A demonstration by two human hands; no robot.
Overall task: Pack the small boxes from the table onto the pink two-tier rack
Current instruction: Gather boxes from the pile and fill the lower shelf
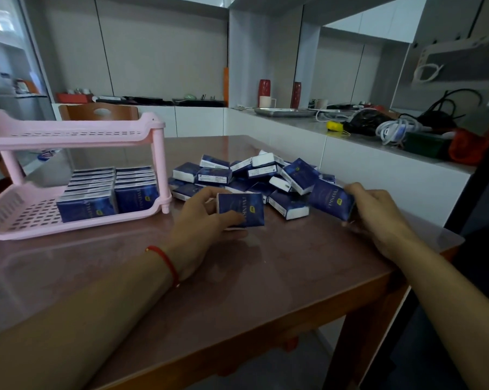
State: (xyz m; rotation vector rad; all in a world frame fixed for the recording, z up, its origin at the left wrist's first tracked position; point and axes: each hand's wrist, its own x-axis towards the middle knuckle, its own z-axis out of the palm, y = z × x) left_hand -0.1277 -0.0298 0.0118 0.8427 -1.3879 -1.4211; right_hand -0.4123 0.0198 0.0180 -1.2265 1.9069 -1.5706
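A heap of small dark blue boxes with white ends lies on the brown table. My left hand grips one blue box upright at the heap's front edge. My right hand holds another blue box at the heap's right side. The pink two-tier rack stands at the left. Its lower tier carries two rows of several blue boxes packed upright at its right end. The upper tier looks bare from here.
A wooden chair back rises behind the rack. The white counter behind and to the right holds cables, a yellow item, a metal tray and red flasks. The table's right edge lies close to my right forearm.
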